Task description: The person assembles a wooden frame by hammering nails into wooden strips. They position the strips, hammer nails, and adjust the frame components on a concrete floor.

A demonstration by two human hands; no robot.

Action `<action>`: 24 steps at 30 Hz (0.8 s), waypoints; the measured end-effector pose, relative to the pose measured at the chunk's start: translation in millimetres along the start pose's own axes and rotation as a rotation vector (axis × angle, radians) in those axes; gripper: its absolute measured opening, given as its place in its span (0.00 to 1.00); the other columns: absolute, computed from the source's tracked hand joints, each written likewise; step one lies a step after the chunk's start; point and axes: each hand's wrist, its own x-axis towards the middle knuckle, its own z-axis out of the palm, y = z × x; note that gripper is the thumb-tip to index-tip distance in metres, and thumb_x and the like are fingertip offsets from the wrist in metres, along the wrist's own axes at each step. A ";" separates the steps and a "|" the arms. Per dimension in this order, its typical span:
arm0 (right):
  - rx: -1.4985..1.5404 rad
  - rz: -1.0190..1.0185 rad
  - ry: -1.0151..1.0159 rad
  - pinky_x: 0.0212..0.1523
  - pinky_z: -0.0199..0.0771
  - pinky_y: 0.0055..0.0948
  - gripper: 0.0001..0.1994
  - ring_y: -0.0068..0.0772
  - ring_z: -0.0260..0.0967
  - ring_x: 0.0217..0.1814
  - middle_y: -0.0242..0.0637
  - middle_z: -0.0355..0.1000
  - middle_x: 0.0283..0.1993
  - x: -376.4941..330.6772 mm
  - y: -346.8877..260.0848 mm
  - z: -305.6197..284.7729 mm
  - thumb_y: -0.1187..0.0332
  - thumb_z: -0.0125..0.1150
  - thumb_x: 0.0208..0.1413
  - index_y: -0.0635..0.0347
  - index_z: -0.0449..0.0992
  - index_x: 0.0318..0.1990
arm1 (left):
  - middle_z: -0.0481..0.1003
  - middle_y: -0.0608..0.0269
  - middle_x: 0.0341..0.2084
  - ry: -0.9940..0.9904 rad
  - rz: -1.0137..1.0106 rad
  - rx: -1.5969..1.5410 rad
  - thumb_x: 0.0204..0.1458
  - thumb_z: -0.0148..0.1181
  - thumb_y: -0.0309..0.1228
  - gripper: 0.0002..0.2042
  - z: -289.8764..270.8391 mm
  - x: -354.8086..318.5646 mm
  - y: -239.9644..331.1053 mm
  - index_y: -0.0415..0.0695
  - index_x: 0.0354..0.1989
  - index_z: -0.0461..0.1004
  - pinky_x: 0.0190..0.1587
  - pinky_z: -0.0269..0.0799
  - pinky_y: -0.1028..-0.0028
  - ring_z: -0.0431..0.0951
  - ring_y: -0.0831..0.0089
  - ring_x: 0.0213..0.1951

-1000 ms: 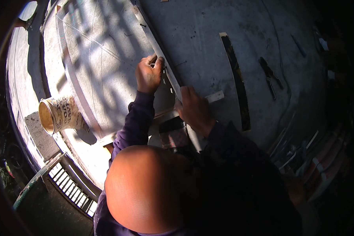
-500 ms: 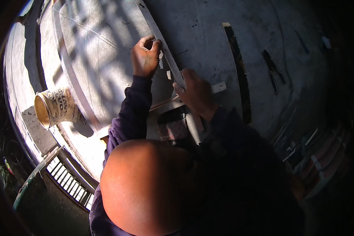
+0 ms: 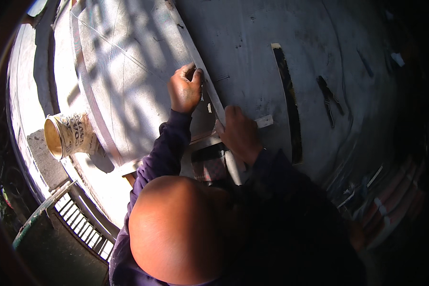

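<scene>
left hand (image 3: 186, 89): fingers bunched nearly together at the strip (image 3: 213, 94), can't tell what's pinched
right hand (image 3: 241, 134): fingers curled round strip's near end
strip: along right edge of mesh (image 3: 128, 62)

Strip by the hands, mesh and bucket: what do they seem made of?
Strip: probably wood; pale, matte, flat, with dark marks. Mesh: fine grid with slight sheen; plastic or wire, can't tell which. Bucket: likely plastic; thin rim, printed, dirty-looking wall.
</scene>
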 end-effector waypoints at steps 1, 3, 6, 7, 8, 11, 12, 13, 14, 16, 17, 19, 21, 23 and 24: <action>0.005 -0.009 0.020 0.36 0.78 0.54 0.18 0.60 0.77 0.35 0.50 0.73 0.40 -0.1 -0.3 0.7 0.61 0.67 0.56 0.62 0.66 0.43 | 0.81 0.48 0.42 0.013 0.042 0.058 0.60 0.61 0.29 0.16 -0.2 -0.9 0.9 0.29 0.52 0.77 0.49 0.76 0.68 0.82 0.63 0.42; 0.002 0.015 0.020 0.36 0.78 0.54 0.18 0.60 0.77 0.35 0.50 0.73 0.40 -0.4 -0.6 2.1 0.61 0.67 0.56 0.62 0.67 0.43 | 0.80 0.46 0.39 0.013 0.055 0.182 0.59 0.62 0.29 0.17 0.4 -2.2 3.3 0.28 0.52 0.76 0.48 0.76 0.67 0.82 0.61 0.40; -0.020 0.041 0.004 0.36 0.78 0.54 0.18 0.60 0.77 0.35 0.50 0.73 0.41 0.0 -0.6 3.6 0.61 0.67 0.55 0.62 0.68 0.42 | 0.78 0.46 0.35 0.072 0.057 0.182 0.58 0.64 0.32 0.18 1.4 1.8 8.6 0.29 0.49 0.77 0.44 0.75 0.65 0.81 0.60 0.38; -0.014 0.044 0.008 0.36 0.78 0.54 0.17 0.60 0.77 0.35 0.50 0.73 0.41 0.6 -0.6 3.8 0.61 0.67 0.55 0.62 0.68 0.42 | 0.78 0.47 0.34 0.066 -0.033 0.198 0.57 0.64 0.33 0.18 2.5 4.6 10.6 0.29 0.49 0.77 0.43 0.75 0.65 0.81 0.60 0.37; -0.009 0.049 0.006 0.36 0.78 0.54 0.17 0.60 0.77 0.35 0.50 0.74 0.41 0.9 -0.7 3.7 0.61 0.67 0.55 0.62 0.68 0.42 | 0.77 0.47 0.33 0.068 0.005 0.239 0.57 0.65 0.34 0.19 3.7 7.0 12.6 0.30 0.49 0.77 0.42 0.76 0.64 0.81 0.59 0.37; -0.009 0.046 0.016 0.36 0.78 0.54 0.17 0.59 0.77 0.36 0.50 0.74 0.40 1.0 -1.5 3.3 0.60 0.68 0.55 0.62 0.68 0.41 | 0.76 0.47 0.31 0.074 0.044 0.425 0.55 0.67 0.36 0.20 9.0 14.3 17.2 0.31 0.49 0.76 0.39 0.76 0.63 0.81 0.56 0.35; -0.007 0.035 0.027 0.36 0.78 0.54 0.17 0.59 0.77 0.36 0.50 0.74 0.40 0.8 -1.9 3.1 0.60 0.68 0.54 0.62 0.69 0.41 | 0.76 0.46 0.30 0.103 0.116 0.500 0.55 0.68 0.37 0.21 11.0 16.4 18.1 0.31 0.49 0.76 0.38 0.76 0.62 0.80 0.54 0.34; -0.028 0.026 0.031 0.34 0.79 0.53 0.17 0.57 0.78 0.35 0.50 0.74 0.40 0.5 -2.1 2.8 0.61 0.68 0.54 0.62 0.69 0.41 | 0.75 0.46 0.30 0.135 0.204 0.569 0.54 0.68 0.37 0.22 12.2 18.1 18.5 0.30 0.49 0.76 0.38 0.76 0.62 0.80 0.53 0.33; -0.046 0.011 0.043 0.33 0.80 0.52 0.16 0.55 0.78 0.34 0.49 0.74 0.39 0.3 -2.4 2.7 0.61 0.68 0.55 0.62 0.70 0.41 | 0.76 0.46 0.30 0.146 0.214 0.584 0.54 0.69 0.38 0.24 12.2 19.7 18.6 0.30 0.51 0.76 0.37 0.76 0.63 0.80 0.55 0.32; -0.061 -0.006 0.062 0.32 0.80 0.50 0.16 0.53 0.79 0.33 0.48 0.74 0.38 0.0 -2.5 2.5 0.61 0.68 0.55 0.62 0.70 0.40 | 0.79 0.47 0.30 0.131 0.197 0.620 0.55 0.70 0.41 0.27 9.9 23.9 18.0 0.29 0.54 0.76 0.36 0.77 0.66 0.81 0.60 0.29; -0.058 -0.009 0.070 0.32 0.81 0.50 0.16 0.53 0.79 0.33 0.48 0.74 0.38 0.1 -2.3 2.7 0.61 0.68 0.55 0.62 0.70 0.40 | 0.79 0.47 0.30 0.152 0.238 0.588 0.55 0.70 0.41 0.27 7.4 27.6 17.5 0.29 0.54 0.76 0.36 0.77 0.66 0.81 0.60 0.30; -0.043 0.014 0.055 0.33 0.80 0.51 0.16 0.55 0.79 0.34 0.48 0.74 0.39 0.4 -1.9 3.5 0.60 0.68 0.55 0.61 0.70 0.41 | 0.79 0.46 0.30 0.097 0.149 0.563 0.55 0.69 0.42 0.28 1.6 35.4 15.9 0.29 0.55 0.76 0.37 0.77 0.65 0.82 0.59 0.30; -0.020 0.063 0.007 0.36 0.79 0.54 0.18 0.58 0.78 0.37 0.49 0.75 0.40 0.5 -1.6 4.8 0.59 0.68 0.54 0.61 0.69 0.42 | 0.79 0.44 0.27 0.132 0.203 0.587 0.56 0.68 0.44 0.29 -1.0 43.4 13.4 0.29 0.55 0.75 0.35 0.77 0.64 0.83 0.57 0.29; -0.025 0.070 0.006 0.36 0.79 0.53 0.18 0.58 0.78 0.36 0.49 0.75 0.40 0.7 -1.6 5.7 0.59 0.68 0.55 0.61 0.69 0.42 | 0.79 0.44 0.25 0.120 0.229 0.660 0.56 0.68 0.44 0.29 0.9 52.3 10.5 0.29 0.54 0.75 0.34 0.76 0.65 0.83 0.56 0.28; -0.026 0.068 0.005 0.35 0.79 0.53 0.18 0.57 0.78 0.36 0.49 0.75 0.40 0.9 -1.4 6.0 0.59 0.68 0.55 0.61 0.69 0.42 | 0.78 0.45 0.22 0.118 0.272 0.687 0.57 0.67 0.43 0.26 4.1 54.3 8.7 0.29 0.51 0.76 0.32 0.76 0.64 0.82 0.54 0.26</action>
